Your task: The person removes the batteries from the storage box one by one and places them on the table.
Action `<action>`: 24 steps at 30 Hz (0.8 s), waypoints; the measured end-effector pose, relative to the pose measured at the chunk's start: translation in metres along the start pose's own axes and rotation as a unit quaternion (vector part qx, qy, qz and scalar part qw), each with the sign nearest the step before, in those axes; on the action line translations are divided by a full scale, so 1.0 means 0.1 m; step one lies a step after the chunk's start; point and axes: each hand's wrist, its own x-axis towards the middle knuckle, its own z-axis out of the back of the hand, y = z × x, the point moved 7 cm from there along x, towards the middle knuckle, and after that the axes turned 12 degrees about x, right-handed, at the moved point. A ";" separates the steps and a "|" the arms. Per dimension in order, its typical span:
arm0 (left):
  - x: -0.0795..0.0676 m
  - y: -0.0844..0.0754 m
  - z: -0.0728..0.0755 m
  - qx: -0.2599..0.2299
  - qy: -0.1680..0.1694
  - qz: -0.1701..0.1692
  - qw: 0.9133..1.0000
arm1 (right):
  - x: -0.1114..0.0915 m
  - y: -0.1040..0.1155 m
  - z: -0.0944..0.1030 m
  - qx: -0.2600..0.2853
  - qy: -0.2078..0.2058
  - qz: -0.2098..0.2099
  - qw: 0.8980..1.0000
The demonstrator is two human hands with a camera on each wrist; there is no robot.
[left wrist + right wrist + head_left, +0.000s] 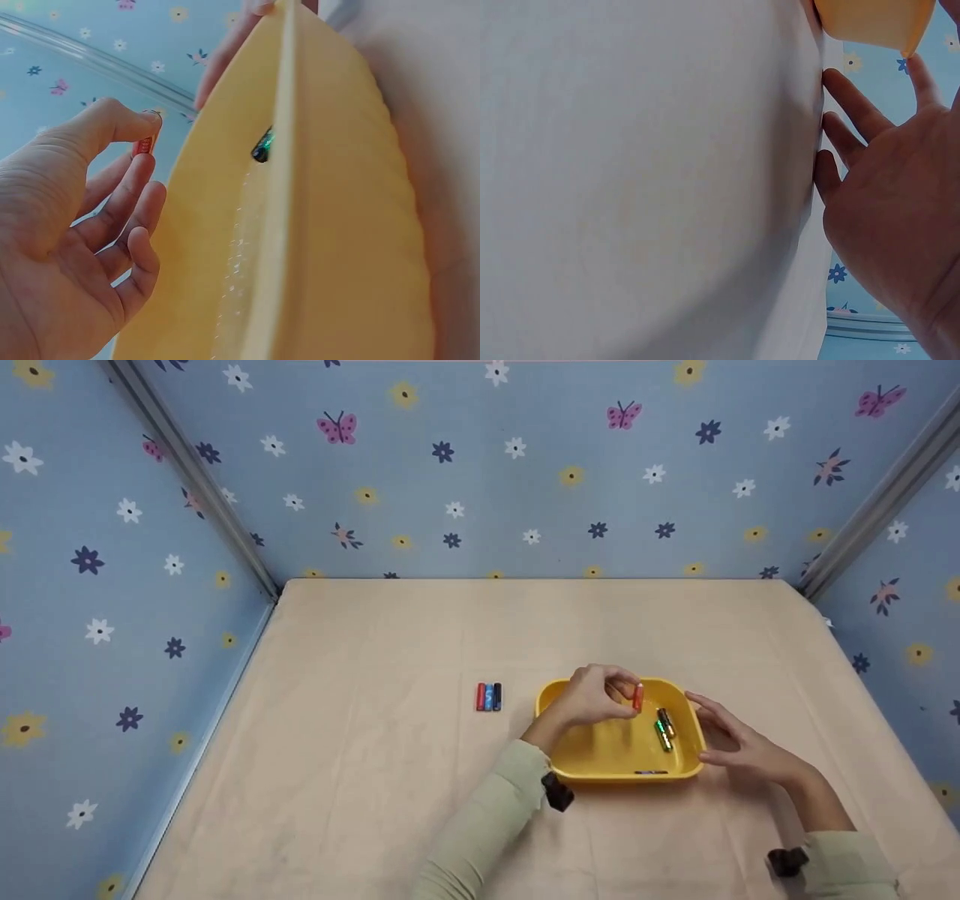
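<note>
My left hand [589, 697] pinches a red battery [637, 698] between thumb and fingertips above a yellow plastic tub [600, 775]. In the left wrist view the red battery [145, 139] pokes out between thumb and index finger. At the tub's right end is my right hand [750, 746], fingers spread, with the thumb and index finger at the rim. Inside the tub, a green battery [663, 736] lies beside a black and gold battery [667, 723]. A dark slim battery [650, 772] shows along the near wall.
Left of the tub, a red battery [481, 697], a blue battery [489, 697] and a black battery [497, 697] lie side by side on the cream tablecloth [360, 720]. Blue flowered panels [480, 472] enclose the table at the back and sides.
</note>
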 end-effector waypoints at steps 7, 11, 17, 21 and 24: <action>-0.09 0.04 0.19 0.019 -0.019 -0.005 1.000 | -0.01 0.00 -0.01 0.013 0.003 0.018 1.000; -0.13 0.09 0.30 0.018 -0.029 -0.004 0.999 | -0.01 0.01 -0.01 0.020 0.004 0.030 0.999; -0.19 0.16 0.44 0.013 -0.044 0.009 0.999 | -0.01 0.01 -0.02 0.015 0.003 0.028 0.999; -0.24 0.19 0.52 0.014 -0.052 0.020 0.998 | -0.01 0.02 -0.02 0.012 0.001 0.021 1.000; -0.28 0.21 0.58 0.009 -0.058 0.025 0.998 | 0.00 0.02 -0.01 0.012 0.000 0.016 1.000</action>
